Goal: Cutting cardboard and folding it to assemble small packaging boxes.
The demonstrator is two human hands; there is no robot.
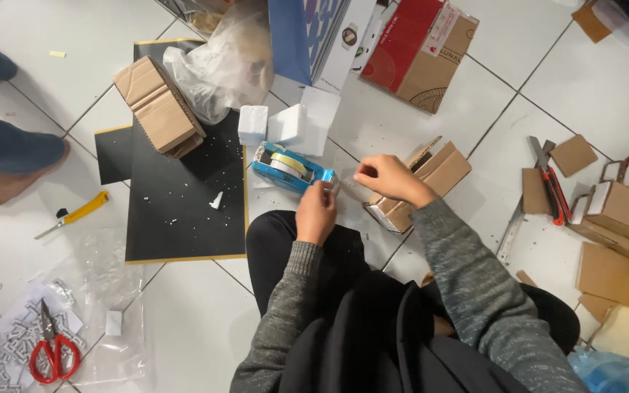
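Note:
I sit on a white tiled floor. My left hand (317, 211) and my right hand (389, 179) are close together in front of my knee, stretching a short strip of clear tape (345, 186) between their fingertips. The strip runs from a blue tape dispenser (290, 168) lying on the floor just left of my left hand. A small open cardboard box (431, 182) lies on the floor behind and under my right hand.
A black cutting mat (183, 196) with white crumbs, a folded cardboard piece (159, 106) and foam blocks (285, 124) lie left. A yellow knife (74, 215) and red scissors (52, 353) are further left. Cardboard boxes and a red cutter (553, 191) are right. Another person's bare foot (1, 164) is at far left.

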